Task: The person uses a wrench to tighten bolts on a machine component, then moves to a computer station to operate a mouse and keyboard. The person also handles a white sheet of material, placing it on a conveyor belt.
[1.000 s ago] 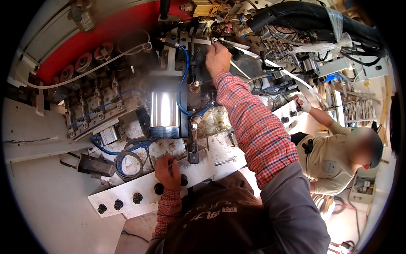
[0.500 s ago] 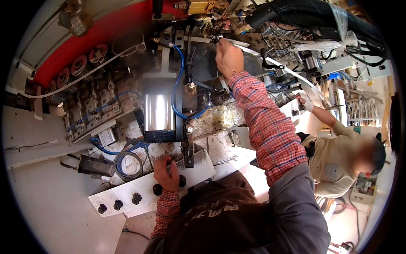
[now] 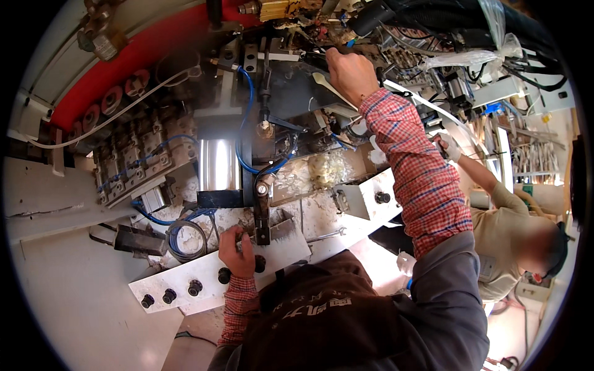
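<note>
My left hand rests on the top edge of a white control panel, just above its black knobs. Thumb and fingers stand apart, with nothing visible in them. My right arm reaches far over the machine. At its end my right hand is closed, knuckles up, at the far side of a dark flat plate. A thin dark piece shows past its fingertips, too small to name. Beside and below that hand lies a cream-coloured stick with a rounded end; whether the hand grips it is hidden.
A shiny metal cylinder, a blue air hose and a black lever arm stand mid-machine. A wrench lies by the panel. Thick black hoses hang upper right. A co-worker is at the right.
My right hand has shifted right, and the cream stick's rounded end now shows beside it. Left thumb and fingers look more spread. The cylinder and lever appear further left in view.
</note>
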`<state>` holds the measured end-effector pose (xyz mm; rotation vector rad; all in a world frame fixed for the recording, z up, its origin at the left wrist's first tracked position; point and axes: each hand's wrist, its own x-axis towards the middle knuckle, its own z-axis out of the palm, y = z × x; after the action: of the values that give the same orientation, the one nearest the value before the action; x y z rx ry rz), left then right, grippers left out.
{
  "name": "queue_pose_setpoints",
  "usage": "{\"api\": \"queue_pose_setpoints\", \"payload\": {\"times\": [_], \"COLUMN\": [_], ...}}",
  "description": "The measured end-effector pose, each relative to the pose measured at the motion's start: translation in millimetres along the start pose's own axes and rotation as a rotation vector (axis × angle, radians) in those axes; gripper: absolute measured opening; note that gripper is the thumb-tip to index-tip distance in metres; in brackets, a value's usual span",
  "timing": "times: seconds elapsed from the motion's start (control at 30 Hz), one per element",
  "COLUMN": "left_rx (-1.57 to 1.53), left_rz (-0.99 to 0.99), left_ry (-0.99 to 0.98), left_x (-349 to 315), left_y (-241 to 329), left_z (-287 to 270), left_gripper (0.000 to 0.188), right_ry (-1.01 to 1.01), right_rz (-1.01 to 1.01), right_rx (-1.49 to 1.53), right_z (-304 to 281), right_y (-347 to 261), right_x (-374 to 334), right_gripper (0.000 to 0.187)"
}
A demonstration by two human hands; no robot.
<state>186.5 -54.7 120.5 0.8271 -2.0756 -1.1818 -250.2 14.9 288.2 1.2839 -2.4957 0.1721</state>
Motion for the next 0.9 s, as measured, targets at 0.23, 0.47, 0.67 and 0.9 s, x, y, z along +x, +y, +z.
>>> {"api": "queue_pose_setpoints", "payload": {"times": [0.23, 0.47, 0.67, 0.9], "left_rx": [0.02, 0.068, 0.051, 0.054], "left_rz": [-0.006, 0.0, -0.026, -0.081], "left_ry": [-0.004, 0.0, 0.006, 0.04], "left_x": [1, 0, -1, -7], "left_y": [3, 5, 1, -3], "left_z": [-2, -4, 0, 2], "left_gripper": [0.02, 0.024, 0.025, 0.029], "right_ry": [-0.054, 0.017, -0.041, -0.132], "right_rz": [-0.05, -0.162, -0.104, 0.204], "right_rx": [-0.019, 0.135, 0.299, 0.79], "right_z": [0, 9, -30, -119], "right_y": [17, 30, 42, 48], "right_x": [0, 9, -27, -121], "right_gripper": [0.014, 0.015, 0.013, 0.022]}}
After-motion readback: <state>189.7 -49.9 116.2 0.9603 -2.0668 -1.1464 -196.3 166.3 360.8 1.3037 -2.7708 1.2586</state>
